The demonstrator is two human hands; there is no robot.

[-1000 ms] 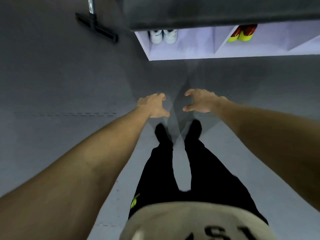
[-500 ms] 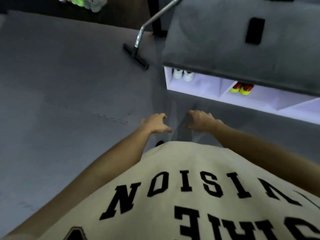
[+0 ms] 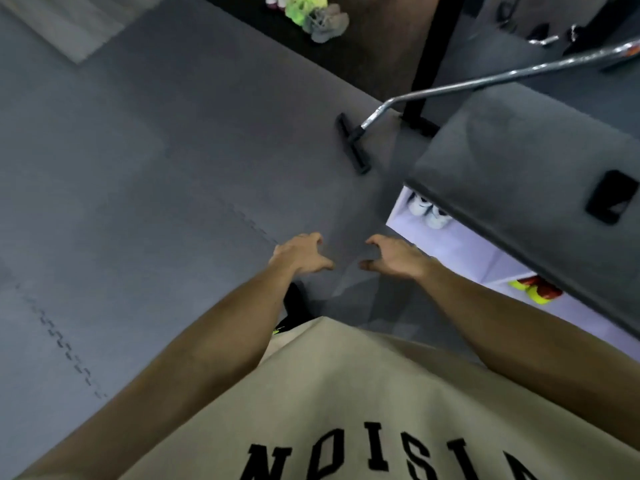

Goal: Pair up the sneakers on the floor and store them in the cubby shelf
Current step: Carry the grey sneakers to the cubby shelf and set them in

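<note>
Several grey interlocking foam mats (image 3: pixel 145 188) are seen covering the floor. Loose neon-green and grey sneakers (image 3: pixel 317 13) are piled far off at the top, well apart from both hands. A black vacuum head on a chrome tube (image 3: pixel 353 143) lies between them and the white cubby shelf (image 3: pixel 460 251), where white sneakers (image 3: pixel 427 209) and red-and-yellow sneakers (image 3: pixel 535 289) are stored. The left hand (image 3: pixel 301 254) and right hand (image 3: pixel 394 256) are held out, fingers loosely curled, nothing grasped.
</note>
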